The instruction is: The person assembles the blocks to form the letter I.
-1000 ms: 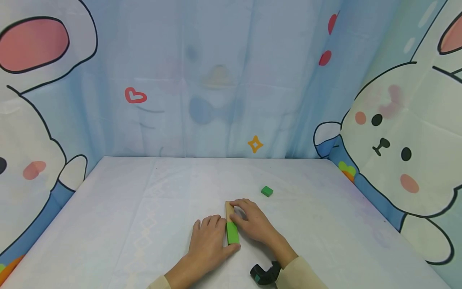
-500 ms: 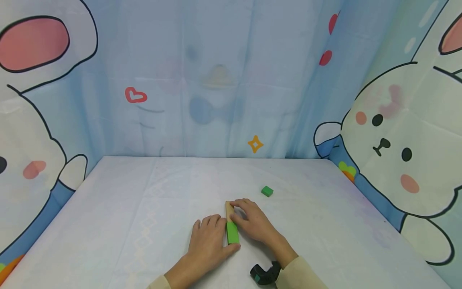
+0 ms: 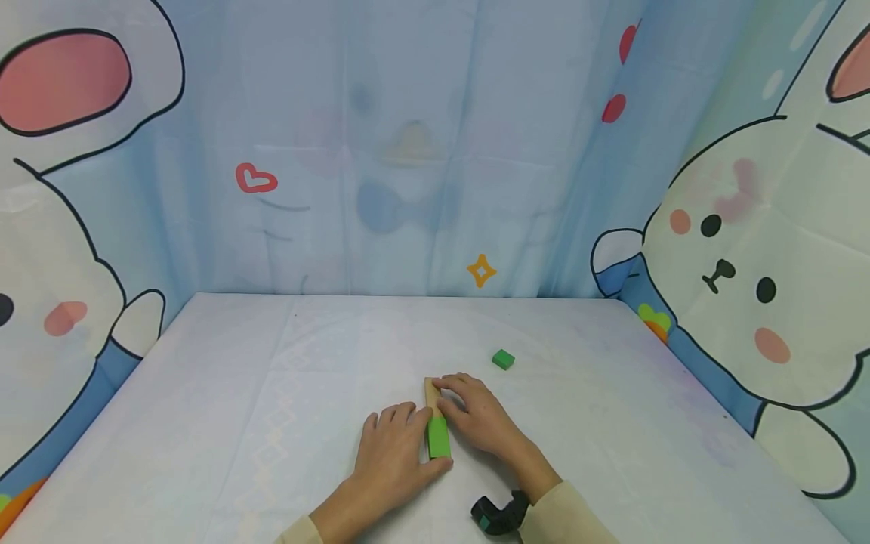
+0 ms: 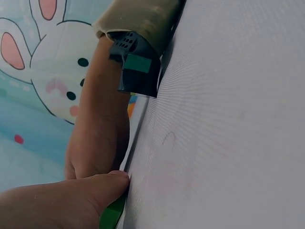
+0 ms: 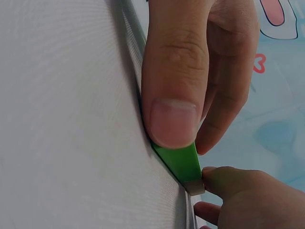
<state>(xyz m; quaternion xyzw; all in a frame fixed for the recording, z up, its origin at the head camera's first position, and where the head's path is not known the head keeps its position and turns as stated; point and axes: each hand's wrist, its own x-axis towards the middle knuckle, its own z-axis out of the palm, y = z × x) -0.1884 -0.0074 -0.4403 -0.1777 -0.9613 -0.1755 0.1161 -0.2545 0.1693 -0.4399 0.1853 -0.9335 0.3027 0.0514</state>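
Observation:
A long narrow wooden block [image 3: 438,440] lies flat on the table, bright green in its near part and pale wood in its far part [image 3: 431,394]. My left hand [image 3: 390,452] holds it from the left, thumb at the near end and index fingertip over the left edge by the colour border. From the right, my right hand [image 3: 478,414] pinches the far part, index finger near its far end and thumb against its right side. In the right wrist view the thumb [image 5: 174,119] hides part of the green side. Only a green corner [image 4: 112,215] shows in the left wrist view.
A small green block [image 3: 503,360] sits by itself beyond my right hand. A black wrist-camera mount [image 3: 498,518] is by my right sleeve. White cloth covers the table [image 3: 306,363]; a blue curtain [image 3: 408,151] with cartoon rabbits hangs behind it.
My left index fingertip has shifted slightly right, onto the block's edge. My right thumb has moved a touch to the right. The blocks stay practically where they were.

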